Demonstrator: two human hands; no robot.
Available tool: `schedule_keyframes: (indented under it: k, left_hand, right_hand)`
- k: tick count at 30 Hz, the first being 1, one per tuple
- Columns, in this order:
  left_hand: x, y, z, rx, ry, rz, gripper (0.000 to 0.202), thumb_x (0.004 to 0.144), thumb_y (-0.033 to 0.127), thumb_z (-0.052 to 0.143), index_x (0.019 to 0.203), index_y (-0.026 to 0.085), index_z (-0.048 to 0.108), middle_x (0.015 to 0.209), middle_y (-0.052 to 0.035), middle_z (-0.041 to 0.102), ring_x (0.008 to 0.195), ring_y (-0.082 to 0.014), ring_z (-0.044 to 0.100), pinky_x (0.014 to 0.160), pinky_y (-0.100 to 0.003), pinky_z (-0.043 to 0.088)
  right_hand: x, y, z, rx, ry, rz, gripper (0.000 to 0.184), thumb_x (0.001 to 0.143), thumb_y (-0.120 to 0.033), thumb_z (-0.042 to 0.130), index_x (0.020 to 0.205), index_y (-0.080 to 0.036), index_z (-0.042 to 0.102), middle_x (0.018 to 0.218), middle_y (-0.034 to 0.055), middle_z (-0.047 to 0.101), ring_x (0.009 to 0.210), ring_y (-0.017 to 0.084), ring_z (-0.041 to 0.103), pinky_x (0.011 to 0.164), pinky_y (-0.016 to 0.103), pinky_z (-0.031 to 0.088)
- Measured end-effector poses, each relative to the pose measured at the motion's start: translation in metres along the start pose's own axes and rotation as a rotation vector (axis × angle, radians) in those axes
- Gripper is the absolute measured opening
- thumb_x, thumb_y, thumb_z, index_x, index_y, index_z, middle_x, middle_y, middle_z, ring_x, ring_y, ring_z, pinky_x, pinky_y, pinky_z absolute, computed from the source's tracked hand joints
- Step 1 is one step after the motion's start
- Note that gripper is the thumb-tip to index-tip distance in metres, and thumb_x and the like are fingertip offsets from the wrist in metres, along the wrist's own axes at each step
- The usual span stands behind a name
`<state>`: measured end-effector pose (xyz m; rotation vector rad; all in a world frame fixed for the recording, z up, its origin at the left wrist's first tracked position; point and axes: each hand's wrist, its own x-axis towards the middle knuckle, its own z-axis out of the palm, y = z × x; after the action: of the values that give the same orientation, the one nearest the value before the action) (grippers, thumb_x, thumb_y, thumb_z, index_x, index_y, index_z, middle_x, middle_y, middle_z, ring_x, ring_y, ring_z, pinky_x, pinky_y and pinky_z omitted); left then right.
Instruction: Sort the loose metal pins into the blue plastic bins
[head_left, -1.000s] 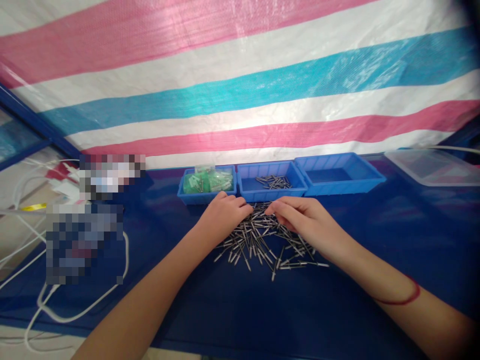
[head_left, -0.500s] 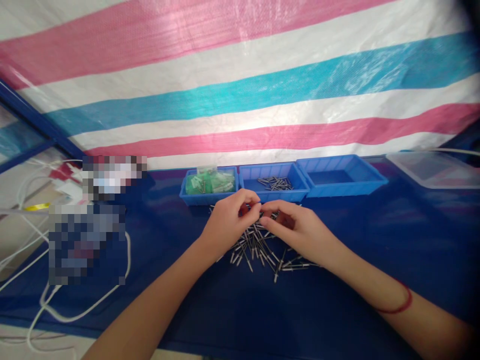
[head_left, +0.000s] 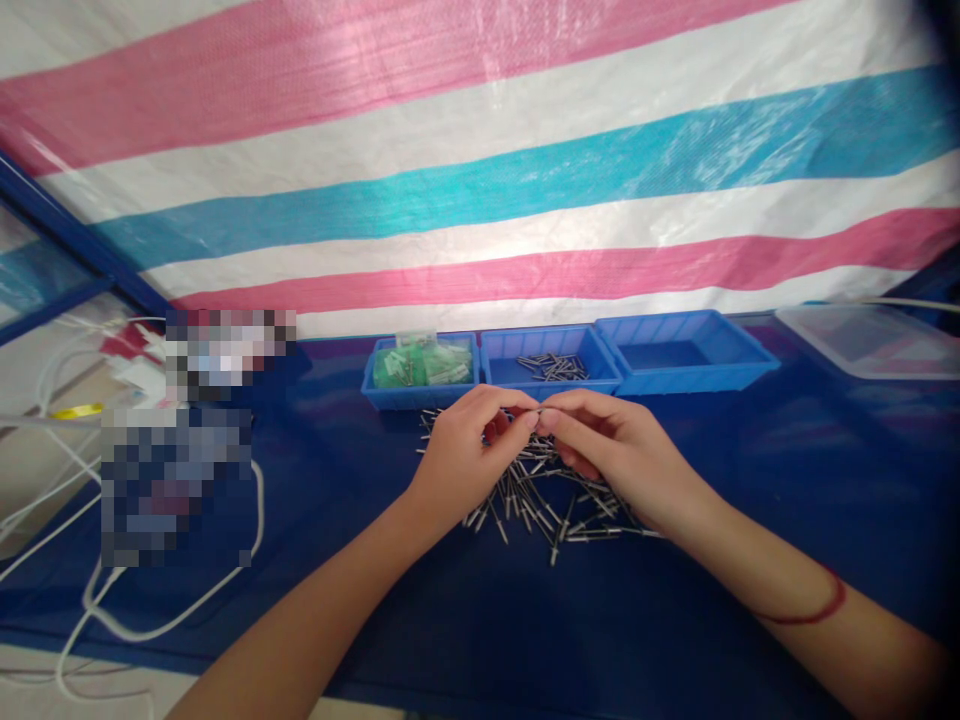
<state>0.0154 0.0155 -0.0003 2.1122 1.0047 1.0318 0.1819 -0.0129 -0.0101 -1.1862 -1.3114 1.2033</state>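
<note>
Above a heap of blind rivets [head_left: 517,490] on the blue table, my two hands meet fingertip to fingertip. My left hand [head_left: 471,440] is closed in a pinch, thumb against forefinger. My right hand [head_left: 619,440] pinches right beside it, its other fingers curled under. A tiny dark bit shows where the fingertips meet, too small and covered to name. The rivets, silvery with long thin pins, lie loose in every direction; the hands hide part of the heap. Just behind the hands, the middle blue bin [head_left: 547,360] holds more rivets.
The left blue bin [head_left: 367,388] contains green packets [head_left: 424,362]. At the right stands another blue bin [head_left: 686,350], beside a clear plastic lid or tray [head_left: 862,340]. White cables [head_left: 259,500] and blurred-out items lie at left. A striped plastic sheet [head_left: 480,210] hangs behind.
Both hands have shifted slightly to the right, still meeting at the fingertips. The right-hand fingers have drawn closer together. The bins have not moved.
</note>
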Motion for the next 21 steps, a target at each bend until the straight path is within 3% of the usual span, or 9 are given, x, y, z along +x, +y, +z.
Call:
schedule_keyframes:
  k: [8,15,21]
  left_hand:
    - [-0.003,-0.004,0.006,-0.19,-0.062,-0.218,0.02,0.086,0.031,0.057,0.098,0.017,0.066,0.087,-0.0025,0.069,0.07,-0.0127,0.06,0.067,-0.024,0.047]
    - [-0.002,-0.014,0.01,-0.293,-0.073,-0.242,0.018,0.084,0.03,0.06,0.095,0.016,0.064,0.09,-0.0033,0.067,0.079,-0.0141,0.061,0.074,-0.025,0.047]
    - [-0.002,-0.013,0.01,-0.287,-0.165,-0.229,0.022,0.087,0.034,0.055,0.099,0.016,0.06,0.09,-0.0034,0.064,0.074,-0.012,0.057,0.067,-0.022,0.044]
  right_hand:
    - [0.001,0.002,-0.002,-0.082,0.091,-0.049,0.019,0.079,-0.038,0.064,0.083,-0.02,0.068,0.056,-0.0034,0.051,0.047,0.008,0.04,0.043,0.023,0.03]
    - [-0.001,0.002,-0.002,-0.224,0.116,-0.157,0.017,0.08,-0.036,0.064,0.084,-0.02,0.07,0.075,0.0023,0.066,0.061,0.013,0.054,0.053,0.027,0.042]
    - [-0.003,0.003,-0.001,-0.34,0.103,-0.303,0.014,0.084,-0.028,0.059,0.088,-0.021,0.07,0.084,0.0053,0.067,0.082,0.02,0.061,0.068,0.032,0.047]
